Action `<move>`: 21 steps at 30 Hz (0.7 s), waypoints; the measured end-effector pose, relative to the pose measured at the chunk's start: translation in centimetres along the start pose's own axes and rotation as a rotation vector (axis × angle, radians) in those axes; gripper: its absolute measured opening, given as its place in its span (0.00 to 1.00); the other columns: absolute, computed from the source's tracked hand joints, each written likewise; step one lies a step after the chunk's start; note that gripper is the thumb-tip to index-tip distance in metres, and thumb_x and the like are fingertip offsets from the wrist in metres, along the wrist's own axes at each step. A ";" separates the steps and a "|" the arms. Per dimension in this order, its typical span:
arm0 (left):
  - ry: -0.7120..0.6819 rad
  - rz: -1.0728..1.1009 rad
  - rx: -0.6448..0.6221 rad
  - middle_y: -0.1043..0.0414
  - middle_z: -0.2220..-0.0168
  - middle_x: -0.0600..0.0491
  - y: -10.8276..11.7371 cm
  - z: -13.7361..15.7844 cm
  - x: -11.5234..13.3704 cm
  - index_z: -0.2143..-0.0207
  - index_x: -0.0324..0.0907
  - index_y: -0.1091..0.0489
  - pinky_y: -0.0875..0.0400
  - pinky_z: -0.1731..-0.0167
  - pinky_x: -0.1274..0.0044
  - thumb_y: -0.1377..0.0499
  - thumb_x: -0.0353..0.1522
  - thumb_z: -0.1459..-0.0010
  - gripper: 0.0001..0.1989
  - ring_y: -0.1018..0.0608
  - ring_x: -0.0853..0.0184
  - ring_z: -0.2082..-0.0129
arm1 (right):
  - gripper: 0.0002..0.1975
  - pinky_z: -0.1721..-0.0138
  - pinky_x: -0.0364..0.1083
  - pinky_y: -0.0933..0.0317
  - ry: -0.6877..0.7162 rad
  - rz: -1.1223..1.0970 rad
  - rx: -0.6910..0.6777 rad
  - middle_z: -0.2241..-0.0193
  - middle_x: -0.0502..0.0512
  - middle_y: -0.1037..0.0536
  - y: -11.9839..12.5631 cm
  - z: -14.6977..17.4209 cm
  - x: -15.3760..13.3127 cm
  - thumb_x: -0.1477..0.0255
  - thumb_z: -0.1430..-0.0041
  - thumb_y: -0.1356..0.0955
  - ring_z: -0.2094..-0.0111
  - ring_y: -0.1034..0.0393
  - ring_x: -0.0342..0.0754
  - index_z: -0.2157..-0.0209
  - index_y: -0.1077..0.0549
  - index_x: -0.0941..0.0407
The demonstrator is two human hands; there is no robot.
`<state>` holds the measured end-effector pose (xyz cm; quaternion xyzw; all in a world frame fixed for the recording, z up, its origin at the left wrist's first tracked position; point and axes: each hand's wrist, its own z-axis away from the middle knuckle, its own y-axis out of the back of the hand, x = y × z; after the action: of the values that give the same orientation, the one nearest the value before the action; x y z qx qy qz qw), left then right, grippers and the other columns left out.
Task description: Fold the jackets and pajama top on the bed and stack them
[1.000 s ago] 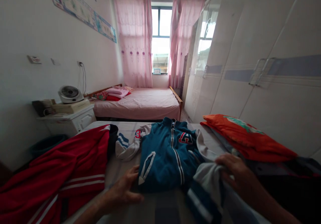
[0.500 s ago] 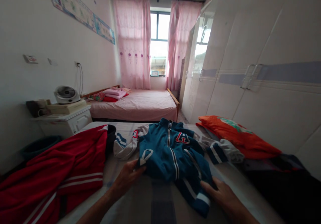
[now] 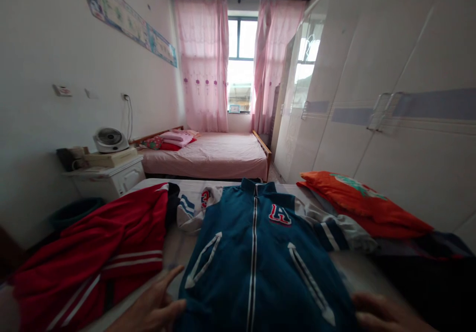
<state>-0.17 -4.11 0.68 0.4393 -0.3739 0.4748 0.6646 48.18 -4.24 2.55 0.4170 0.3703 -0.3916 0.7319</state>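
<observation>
A teal zip-up jacket [image 3: 234,262] with pale sleeves, white-edged pockets and a red-and-white letter A lies front up and spread out on the bed in front of me. Its collar points away, and the hem runs out of the bottom of the view. My left hand [image 3: 152,299] is at the jacket's lower left edge, index finger stretched and thumb apart near the cloth. At the lower right edge is my right hand [image 3: 385,312], blurred and cut off by the frame; its grip cannot be made out.
Red clothing [image 3: 122,232] with white stripes lies to the left. An orange item [image 3: 357,203] rests on dark cloth at the right. Beyond stand a second bed [image 3: 219,153], a white nightstand [image 3: 126,178] with a fan [image 3: 110,139], and a wardrobe [image 3: 409,173] along the right wall.
The jacket's body, bunched before, is now pulled down towards me and lies flatter. Both hands moved nearer and lower, and the left fingers have come apart from the cloth they pinched.
</observation>
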 end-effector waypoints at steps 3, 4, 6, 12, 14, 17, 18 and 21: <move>-0.093 -0.366 0.113 0.26 0.78 0.52 1.0 -0.8 -0.9 0.42 0.34 0.44 0.30 0.77 0.74 0.48 0.52 0.50 0.40 0.24 0.61 0.79 | 0.23 0.76 0.42 0.36 -0.086 0.160 0.212 0.75 0.55 0.23 1.1 -1.4 1.4 0.50 0.56 0.35 0.73 0.27 0.49 0.67 0.25 0.55; -0.169 -0.471 0.198 0.25 0.71 0.50 1.6 -1.4 -0.2 0.46 0.37 0.39 0.29 0.70 0.73 0.49 0.49 0.48 0.34 0.22 0.61 0.73 | 0.24 0.75 0.43 0.35 -0.103 0.171 0.314 0.74 0.56 0.22 1.6 -2.1 1.4 0.51 0.57 0.34 0.71 0.27 0.50 0.66 0.26 0.55; -0.306 -0.661 0.376 0.27 0.58 0.47 3.2 -3.2 1.9 0.51 0.40 0.33 0.31 0.58 0.73 0.50 0.45 0.45 0.24 0.23 0.60 0.60 | 0.25 0.73 0.45 0.33 -0.108 0.178 0.464 0.71 0.58 0.21 2.4 -3.7 1.0 0.52 0.59 0.35 0.69 0.26 0.52 0.65 0.28 0.56; -0.352 -1.138 0.567 0.45 0.41 0.40 5.5 -10.4 5.4 0.45 0.36 0.39 0.42 0.46 0.66 0.45 0.38 0.47 0.28 0.39 0.53 0.41 | 0.21 0.68 0.47 0.34 0.066 0.350 0.555 0.68 0.57 0.21 1.9 -7.1 -1.5 0.55 0.53 0.39 0.68 0.25 0.52 0.64 0.29 0.54; -0.329 -1.221 0.521 0.45 0.40 0.41 5.3 -11.9 5.6 0.45 0.39 0.38 0.41 0.46 0.66 0.40 0.36 0.52 0.31 0.40 0.52 0.42 | 0.19 0.64 0.48 0.34 0.107 0.441 0.582 0.67 0.56 0.20 1.4 -8.1 -2.0 0.57 0.51 0.39 0.66 0.25 0.52 0.64 0.28 0.53; -0.328 -1.263 0.486 0.35 0.49 0.41 4.8 -13.0 6.1 0.52 0.41 0.31 0.34 0.55 0.68 0.42 0.27 0.52 0.22 0.29 0.54 0.52 | 0.17 0.62 0.47 0.35 0.127 0.507 0.566 0.66 0.54 0.20 1.2 -9.4 -1.6 0.59 0.49 0.39 0.65 0.25 0.52 0.64 0.28 0.53; -0.331 -1.271 0.476 0.31 0.54 0.43 4.7 -13.0 6.4 0.56 0.41 0.29 0.33 0.60 0.70 0.45 0.26 0.51 0.17 0.25 0.57 0.58 | 0.16 0.61 0.47 0.35 0.132 0.515 0.563 0.65 0.54 0.20 1.2 -9.8 -1.3 0.59 0.49 0.39 0.64 0.25 0.52 0.64 0.28 0.53; -0.355 -1.278 0.487 0.29 0.66 0.50 5.6 -12.4 8.0 0.67 0.41 0.28 0.33 0.68 0.76 0.49 0.24 0.49 0.11 0.24 0.65 0.69 | 0.16 0.60 0.47 0.35 0.130 0.523 0.594 0.64 0.53 0.20 1.4 -10.7 -0.1 0.59 0.50 0.39 0.62 0.26 0.52 0.65 0.28 0.52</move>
<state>-2.38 10.90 5.12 0.7798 -0.0287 -0.0171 0.6251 47.06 5.92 -0.96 0.7146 0.1679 -0.2548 0.6295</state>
